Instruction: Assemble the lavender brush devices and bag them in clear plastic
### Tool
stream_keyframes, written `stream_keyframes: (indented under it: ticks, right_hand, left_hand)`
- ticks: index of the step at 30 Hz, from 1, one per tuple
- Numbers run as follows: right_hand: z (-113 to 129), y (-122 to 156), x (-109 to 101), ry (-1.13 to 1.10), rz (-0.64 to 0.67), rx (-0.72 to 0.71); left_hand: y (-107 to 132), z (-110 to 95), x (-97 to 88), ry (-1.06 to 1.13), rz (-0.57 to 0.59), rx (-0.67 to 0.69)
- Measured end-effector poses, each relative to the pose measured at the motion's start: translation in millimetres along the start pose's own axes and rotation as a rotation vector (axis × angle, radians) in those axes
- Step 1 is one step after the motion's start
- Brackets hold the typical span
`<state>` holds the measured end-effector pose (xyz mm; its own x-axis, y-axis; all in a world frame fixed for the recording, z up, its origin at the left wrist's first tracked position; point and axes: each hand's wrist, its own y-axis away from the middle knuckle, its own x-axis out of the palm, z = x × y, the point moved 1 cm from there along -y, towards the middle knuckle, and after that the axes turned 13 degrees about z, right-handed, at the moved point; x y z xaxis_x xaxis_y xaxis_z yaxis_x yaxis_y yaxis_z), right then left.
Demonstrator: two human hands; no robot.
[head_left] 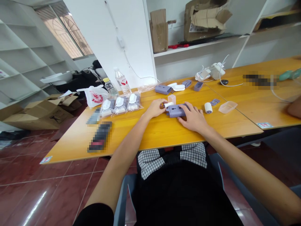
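A grey-purple plastic housing (pixel 175 111) lies on the orange table (pixel 150 131) in front of me. My right hand (pixel 192 118) rests on its right end and grips it. My left hand (pixel 156 108) holds a small white part (pixel 168 104) against the housing's left end. A small clear plastic cup (pixel 171 99) stands just behind them.
Three clear bags with white parts (pixel 120 105) lie to the left, behind them two water bottles (pixel 122 82) and a white shopping bag (pixel 95 95). More grey-purple parts (pixel 163 89), a white roll (pixel 208 107) and a clear tray (pixel 227 107) lie right. Another person's arm (pixel 295 108) at far right.
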<state>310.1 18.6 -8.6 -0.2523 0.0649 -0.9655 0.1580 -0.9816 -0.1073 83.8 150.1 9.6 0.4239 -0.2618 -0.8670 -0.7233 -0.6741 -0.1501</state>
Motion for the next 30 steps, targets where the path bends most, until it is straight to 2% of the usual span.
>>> stream_keyframes:
  ticks: [5,7,9,13,18,21,24,27,30]
  right_hand:
    - [-0.4,0.2,-0.4,-0.003,0.003,-0.013]
    - [-0.5,0.1,-0.5,-0.009,0.005,-0.019]
    - [-0.7,-0.3,-0.6,-0.022,-0.001,-0.023]
    - [-2.2,-1.1,-1.7,-0.074,-0.019,-0.043]
    - [-3.2,-1.4,-2.2,-0.213,0.004,-0.248]
    - [-2.5,-1.9,-0.7,-0.251,0.020,-0.318]
    - [-1.2,-2.9,0.5,-0.258,0.032,-0.312]
    - [0.6,-3.5,-0.1,-0.254,0.027,-0.297]
    - [2.2,-2.9,-0.9,-0.235,0.027,-0.288]
  left_hand:
    - [-1.5,9.9,-15.3,0.287,-0.229,-0.002]
    - [-2.7,14.4,-19.5,0.408,-0.266,0.024]
    - [-3.1,17.1,-20.9,0.462,-0.244,0.035]
    - [2.4,17.8,-19.1,0.450,-0.089,-0.014]
    - [33.6,20.6,-19.6,0.605,0.014,-0.209]
    - [60.1,21.9,-18.3,0.700,0.010,-0.259]
    - [76.6,20.9,-13.4,0.694,-0.069,-0.250]
    - [78.3,18.5,-8.4,0.601,-0.136,-0.215]
    - [73.1,16.4,-6.2,0.520,-0.157,-0.142]
